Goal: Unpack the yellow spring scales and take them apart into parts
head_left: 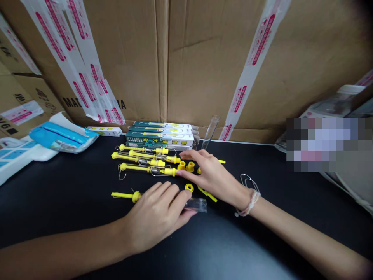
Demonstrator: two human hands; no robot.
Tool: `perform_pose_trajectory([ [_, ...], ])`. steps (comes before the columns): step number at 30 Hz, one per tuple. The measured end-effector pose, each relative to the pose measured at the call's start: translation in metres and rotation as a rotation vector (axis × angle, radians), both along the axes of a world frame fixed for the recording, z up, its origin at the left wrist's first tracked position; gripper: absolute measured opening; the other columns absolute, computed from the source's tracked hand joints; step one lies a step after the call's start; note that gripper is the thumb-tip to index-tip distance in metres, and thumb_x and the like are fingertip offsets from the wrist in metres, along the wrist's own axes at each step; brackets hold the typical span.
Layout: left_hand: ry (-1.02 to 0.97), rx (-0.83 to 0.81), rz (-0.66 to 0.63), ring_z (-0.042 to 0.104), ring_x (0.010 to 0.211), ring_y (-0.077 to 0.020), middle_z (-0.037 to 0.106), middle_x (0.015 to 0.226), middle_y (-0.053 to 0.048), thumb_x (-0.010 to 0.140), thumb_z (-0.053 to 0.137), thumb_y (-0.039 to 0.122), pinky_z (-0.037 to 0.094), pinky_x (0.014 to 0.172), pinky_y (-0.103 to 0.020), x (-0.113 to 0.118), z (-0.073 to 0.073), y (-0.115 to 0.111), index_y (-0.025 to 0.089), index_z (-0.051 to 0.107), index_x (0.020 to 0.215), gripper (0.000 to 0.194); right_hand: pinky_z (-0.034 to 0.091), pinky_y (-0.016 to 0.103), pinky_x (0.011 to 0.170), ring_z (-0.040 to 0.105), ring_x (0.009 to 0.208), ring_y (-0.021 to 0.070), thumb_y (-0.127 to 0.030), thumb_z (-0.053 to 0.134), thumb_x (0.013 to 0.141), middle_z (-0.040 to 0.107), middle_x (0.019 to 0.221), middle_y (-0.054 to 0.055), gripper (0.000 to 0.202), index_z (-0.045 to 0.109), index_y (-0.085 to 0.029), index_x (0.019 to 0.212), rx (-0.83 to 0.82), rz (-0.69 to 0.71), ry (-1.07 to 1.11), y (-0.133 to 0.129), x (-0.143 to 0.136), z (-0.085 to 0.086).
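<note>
My left hand (161,214) is wrapped round a clear tube (198,205); a yellow rod with a collar (125,195) sticks out on its left side. My right hand (208,173) reaches over the small yellow parts with thumb and forefinger apart, near the right ends of several yellow spring scales (148,169). Two yellow caps (190,167) stand between its fingers, with nothing visibly gripped. A yellow ring (189,188) lies just above my left hand's fingertips. Beside my right wrist are metal hooks (249,181), and a yellow strip (208,194) lies under the palm.
Stacked small boxes (160,136) stand behind the scales, with an upright clear tube (210,132) beside them. A blue packet (64,134) and a white-and-blue object (17,155) are at the left. A large cardboard box (198,70) closes off the back; a plastic bottle (329,103) stands right.
</note>
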State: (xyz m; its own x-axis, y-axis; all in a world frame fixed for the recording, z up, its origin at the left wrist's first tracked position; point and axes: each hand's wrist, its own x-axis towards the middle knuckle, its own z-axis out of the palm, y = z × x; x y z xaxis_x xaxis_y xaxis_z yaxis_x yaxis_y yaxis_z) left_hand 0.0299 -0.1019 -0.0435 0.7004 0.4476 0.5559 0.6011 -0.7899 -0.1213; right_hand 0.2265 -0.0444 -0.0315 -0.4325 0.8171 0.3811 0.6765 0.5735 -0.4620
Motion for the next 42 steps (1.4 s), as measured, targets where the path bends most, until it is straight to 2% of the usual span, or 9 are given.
perform_pose_trajectory([
  [6,-0.013,0.020,0.006,0.067,0.074,-0.0231,0.068,0.083,-0.006,0.097,0.044,0.013,0.054,0.067,-0.038,0.003,0.005,0.000,0.009,0.055,0.121,0.026,0.053,0.034,0.083,0.069,0.093,0.0208,-0.035,0.056,0.101,0.075,0.101,0.005,0.020,0.070,-0.022,0.104,-0.010,0.076,0.236,-0.027,0.013,0.018],
  [10,-0.063,-0.038,-0.053,0.067,0.073,-0.0214,0.069,0.087,-0.007,0.102,0.040,0.014,0.056,0.066,-0.036,0.001,0.005,0.000,0.008,0.048,0.127,0.027,0.055,0.028,0.082,0.071,0.090,0.0195,-0.047,0.081,0.080,0.075,0.107,0.004,0.046,0.065,-0.021,0.115,-0.095,0.202,0.266,-0.057,0.022,0.015],
  [12,-0.109,-0.084,-0.088,0.069,0.085,-0.0213,0.070,0.099,-0.010,0.103,0.041,0.016,0.058,0.074,-0.035,-0.001,0.003,0.000,0.008,0.045,0.130,0.028,0.056,0.026,0.082,0.072,0.090,0.0177,-0.041,0.082,0.080,0.075,0.109,0.002,0.052,0.060,-0.023,0.124,-0.157,0.180,0.271,-0.067,0.022,0.008],
  [17,-0.137,-0.034,-0.040,0.068,0.109,-0.0243,0.068,0.113,-0.016,0.102,0.047,0.017,0.058,0.092,-0.036,0.000,0.000,0.001,0.008,0.046,0.129,0.029,0.058,0.025,0.081,0.074,0.086,0.0145,-0.029,0.067,0.094,0.077,0.101,-0.001,0.017,0.067,-0.026,0.112,-0.374,0.096,0.419,-0.072,0.017,-0.005],
  [22,-0.124,0.092,-0.018,0.067,0.111,-0.0263,0.069,0.116,-0.017,0.094,0.061,0.018,0.056,0.094,-0.040,-0.008,0.009,0.003,0.011,0.048,0.129,0.038,0.061,0.029,0.077,0.074,0.078,0.0164,-0.033,0.068,0.092,0.076,0.090,0.002,0.023,0.067,-0.021,0.111,-0.605,-0.001,0.632,-0.069,0.021,-0.010],
  [27,-0.186,0.145,0.010,0.067,0.107,-0.0316,0.069,0.113,-0.015,0.083,0.074,0.035,0.051,0.091,-0.048,-0.032,0.016,0.014,0.016,0.048,0.126,0.053,0.060,0.032,0.074,0.072,0.074,0.0181,-0.040,0.070,0.089,0.075,0.088,0.006,0.030,0.067,-0.018,0.109,-0.602,-0.068,0.688,-0.070,0.025,-0.007],
  [30,-0.233,0.035,0.108,0.067,0.101,-0.0292,0.069,0.107,-0.010,0.082,0.074,0.037,0.052,0.091,-0.046,-0.046,0.015,0.019,0.019,0.050,0.122,0.051,0.060,0.032,0.074,0.071,0.072,0.0178,-0.043,0.072,0.086,0.074,0.082,0.006,0.033,0.068,-0.017,0.106,-0.598,-0.074,0.726,-0.067,0.028,-0.002],
  [34,-0.352,-0.315,0.219,0.068,0.098,-0.0239,0.068,0.105,-0.006,0.081,0.074,0.040,0.056,0.089,-0.040,-0.050,0.007,0.019,0.020,0.049,0.125,0.054,0.061,0.032,0.074,0.071,0.070,0.0181,-0.048,0.076,0.083,0.074,0.078,0.006,0.039,0.068,-0.016,0.104,-0.653,-0.082,0.763,-0.063,0.033,0.003],
  [42,-0.538,-0.710,0.052,0.071,0.097,-0.0182,0.068,0.110,-0.006,0.085,0.068,0.024,0.062,0.083,-0.031,-0.035,0.006,0.008,0.025,0.054,0.118,0.037,0.060,0.034,0.074,0.070,0.071,0.0190,-0.049,0.079,0.079,0.073,0.077,0.005,0.042,0.068,-0.017,0.103,-0.710,-0.056,0.780,-0.062,0.029,0.007],
])
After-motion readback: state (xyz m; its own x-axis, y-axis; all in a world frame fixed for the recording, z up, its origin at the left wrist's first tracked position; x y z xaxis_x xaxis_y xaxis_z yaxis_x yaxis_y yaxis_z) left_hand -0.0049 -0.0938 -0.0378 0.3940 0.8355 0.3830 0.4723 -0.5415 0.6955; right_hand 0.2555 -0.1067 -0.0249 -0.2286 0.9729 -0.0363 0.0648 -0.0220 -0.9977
